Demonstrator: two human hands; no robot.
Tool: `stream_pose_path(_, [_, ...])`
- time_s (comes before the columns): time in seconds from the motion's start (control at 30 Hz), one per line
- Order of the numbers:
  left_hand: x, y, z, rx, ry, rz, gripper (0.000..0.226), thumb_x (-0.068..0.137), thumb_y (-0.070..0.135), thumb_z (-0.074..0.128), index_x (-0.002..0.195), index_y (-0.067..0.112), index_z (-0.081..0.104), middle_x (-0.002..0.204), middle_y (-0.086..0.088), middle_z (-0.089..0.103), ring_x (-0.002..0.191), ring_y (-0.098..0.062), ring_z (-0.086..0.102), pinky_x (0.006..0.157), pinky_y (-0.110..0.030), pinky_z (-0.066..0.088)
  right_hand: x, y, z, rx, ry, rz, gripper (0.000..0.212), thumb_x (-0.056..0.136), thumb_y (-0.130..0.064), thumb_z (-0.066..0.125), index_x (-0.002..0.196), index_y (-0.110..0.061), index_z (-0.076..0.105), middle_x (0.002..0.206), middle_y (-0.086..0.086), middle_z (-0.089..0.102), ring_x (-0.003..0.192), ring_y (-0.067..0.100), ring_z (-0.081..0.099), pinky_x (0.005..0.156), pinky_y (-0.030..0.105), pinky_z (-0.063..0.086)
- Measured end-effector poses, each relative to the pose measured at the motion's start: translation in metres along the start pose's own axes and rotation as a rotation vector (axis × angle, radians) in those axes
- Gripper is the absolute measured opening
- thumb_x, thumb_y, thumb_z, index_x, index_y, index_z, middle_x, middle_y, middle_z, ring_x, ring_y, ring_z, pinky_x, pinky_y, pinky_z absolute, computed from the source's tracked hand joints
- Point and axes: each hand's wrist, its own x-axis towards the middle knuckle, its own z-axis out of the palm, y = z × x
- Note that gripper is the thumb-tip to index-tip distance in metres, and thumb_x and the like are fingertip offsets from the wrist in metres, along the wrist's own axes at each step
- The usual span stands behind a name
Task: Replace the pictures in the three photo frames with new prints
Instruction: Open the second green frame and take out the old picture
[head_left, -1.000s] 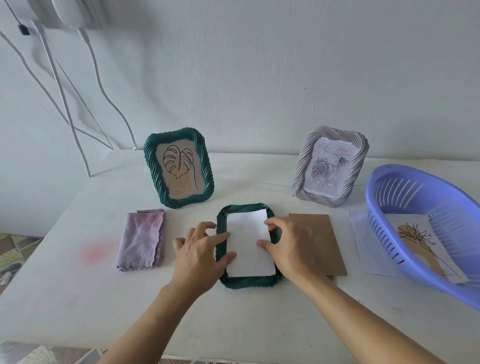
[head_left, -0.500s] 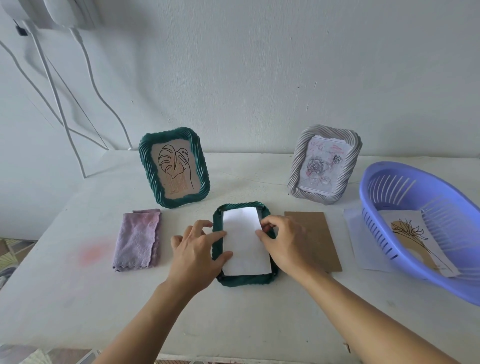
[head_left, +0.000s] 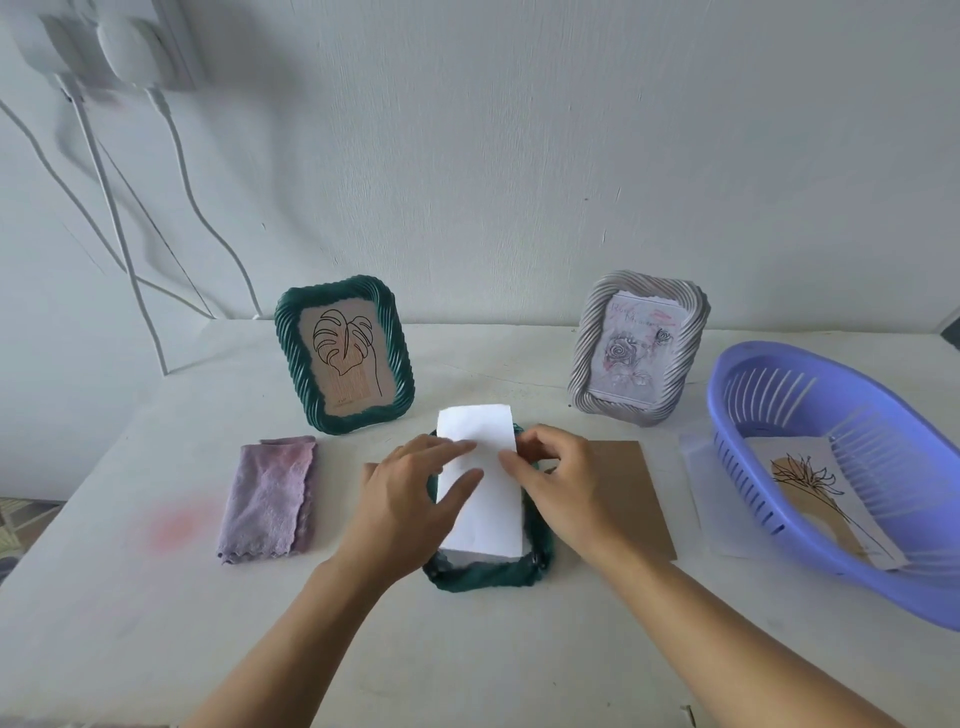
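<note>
- White tabletop (head_left: 519, 649) runs back to a pale wall, cables hanging over its far left corner.
- Lilac plastic basket (head_left: 769, 499) sits at the right edge, tilted, with a flower print (head_left: 826, 499) lying inside; a pale sheet (head_left: 701, 467) lies half under its left side.
- Dark green frame (head_left: 344, 354) with a leaf drawing stands upright toward the back, left of centre.
- Grey frame (head_left: 638, 347) with a rose picture stands upright toward the back, right of centre.
- Second dark green frame (head_left: 485, 576) lies flat, face down, near the middle of the tabletop.
- Brown backing board (head_left: 631, 493) lies flat just beside that frame, on its right.
- Purple cloth (head_left: 269, 500) is folded toward the left edge, well apart from the frames.
- White paper (head_left: 485, 512) has its near end in the flat frame and its far end sticking out past the frame's far rim; whether it is lifted I cannot tell.
- Left hand (head_left: 410, 499) presses on the paper's left edge, fingers spread and flat.
- Right hand (head_left: 553, 480) curls at the paper's right edge, thumb and fingertips pinching it.
</note>
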Motion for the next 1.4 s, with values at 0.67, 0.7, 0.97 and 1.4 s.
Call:
stream_pose_path(0.67, [0.015,0.036,0.002,-0.631,-0.048,-0.295,0.031,0.082,0.007,0.079,0.105,0.028,0.074,0.094,0.023,0.072,0.075,-0.012,0.075,0.073,-0.037,0.057,-0.003,-0.010,-0.061,0.083,0.064,0.045,0.019,0.086,-0.018,0.074,0.100,-0.026,0.065,0.076,-0.007,0.073,0.071,0.007,0.066,0.071,0.019,0.050])
stream_pose_path(0.7, [0.016,0.041,0.005,-0.643,-0.048,-0.286,0.033,0.081,0.007,0.080,0.106,0.027,0.074,0.092,0.026,0.072,0.075,-0.013,0.075,0.071,-0.034,0.056,-0.005,-0.011,-0.069,0.015,0.069,0.008,0.024,0.086,-0.016,0.075,0.104,-0.027,0.064,0.075,-0.009,0.072,0.068,0.004,0.064,0.070,0.016,0.050])
stream_pose_path(0.97, [0.025,0.076,0.035,-0.746,-0.070,-0.263,0.036,0.078,0.008,0.083,0.105,0.030,0.074,0.094,0.024,0.073,0.073,-0.012,0.075,0.060,-0.012,0.052,-0.013,-0.005,-0.149,-0.646,0.174,-0.300,0.034,0.079,-0.016,0.076,0.111,-0.024,0.067,0.099,-0.007,0.067,0.097,0.021,0.063,0.081,0.043,0.051])
stream_pose_path(1.4, [0.038,0.116,0.087,-0.817,-0.151,-0.283,0.038,0.080,0.008,0.081,0.110,0.030,0.072,0.087,0.010,0.077,0.073,-0.017,0.075,0.059,-0.017,0.053,-0.028,0.030,-0.204,-0.658,-0.023,0.009,0.048,0.081,-0.029,0.074,0.125,-0.036,0.056,0.095,-0.010,0.063,0.083,0.016,0.060,0.079,0.040,0.054])
